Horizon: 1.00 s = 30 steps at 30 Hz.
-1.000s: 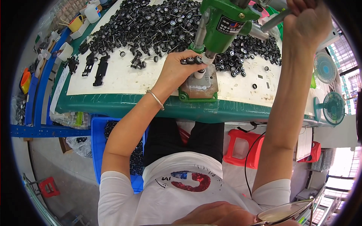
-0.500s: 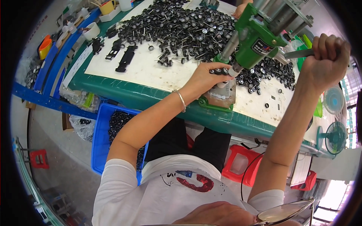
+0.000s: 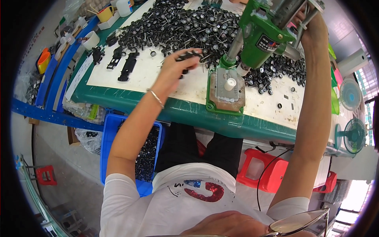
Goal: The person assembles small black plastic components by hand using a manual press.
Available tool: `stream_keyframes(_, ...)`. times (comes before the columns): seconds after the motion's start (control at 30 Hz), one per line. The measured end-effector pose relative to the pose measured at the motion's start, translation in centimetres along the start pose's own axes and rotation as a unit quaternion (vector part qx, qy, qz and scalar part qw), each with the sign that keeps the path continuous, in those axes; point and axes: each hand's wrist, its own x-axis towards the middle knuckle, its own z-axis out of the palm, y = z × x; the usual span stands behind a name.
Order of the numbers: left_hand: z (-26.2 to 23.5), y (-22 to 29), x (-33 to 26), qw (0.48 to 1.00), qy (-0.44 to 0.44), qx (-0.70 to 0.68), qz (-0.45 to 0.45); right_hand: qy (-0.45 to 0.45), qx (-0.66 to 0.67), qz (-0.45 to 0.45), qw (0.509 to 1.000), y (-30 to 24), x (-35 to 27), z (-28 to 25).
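Note:
My left hand [image 3: 177, 70] is closed around a black toy-car chassis [image 3: 188, 56], with the fingers hiding part of it. It is over the white worktop [image 3: 158, 87], to the left of the green hand press [image 3: 258, 41]. On the press's base plate [image 3: 215, 93] stands a small round white fixture [image 3: 230, 83] with nothing on it. High at the right, my right hand [image 3: 308, 23] is curled at the press lever [image 3: 299, 36], partly hidden behind metal rods.
A large heap of black wheels on metal axles [image 3: 185, 25] spreads behind the press. Two black chassis [image 3: 128, 66] lie at the left. Below the table's green edge [image 3: 185, 110] stands a blue bin [image 3: 112, 146] of small dark parts; a red stool [image 3: 262, 170] is at the right.
My left hand has drawn the chassis away from the press, to the left. My right hand has risen with the lever, and the white fixture is now uncovered.

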Motion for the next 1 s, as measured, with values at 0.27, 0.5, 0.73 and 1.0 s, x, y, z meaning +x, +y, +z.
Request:
stream_keyframes(0.27, -3.3, -2.4, 3.5, 0.777, 0.032, 0.595, 0.202, 0.193, -0.231, -0.064, 0.951, 4.1, -7.8, -3.4)
stream_keyframes(0.5, -2.6, -1.5, 3.4, 0.736, -0.004, 0.650, 0.189, 0.072, -0.561, 0.114, 0.817, 10.3, -17.2, -8.9)
stream_keyframes(0.73, -0.7, -2.1, 1.2, 0.998, 0.031, -0.048, 0.025, 0.025, -0.725, 0.011, 0.688, 12.8, -20.2, -7.1)
stream_keyframes(1.0, 3.7, -2.2, -0.5, 0.951, -0.064, -0.286, -0.098, 0.009, -0.689, -0.046, 0.724, 10.6, -19.2, -4.7)
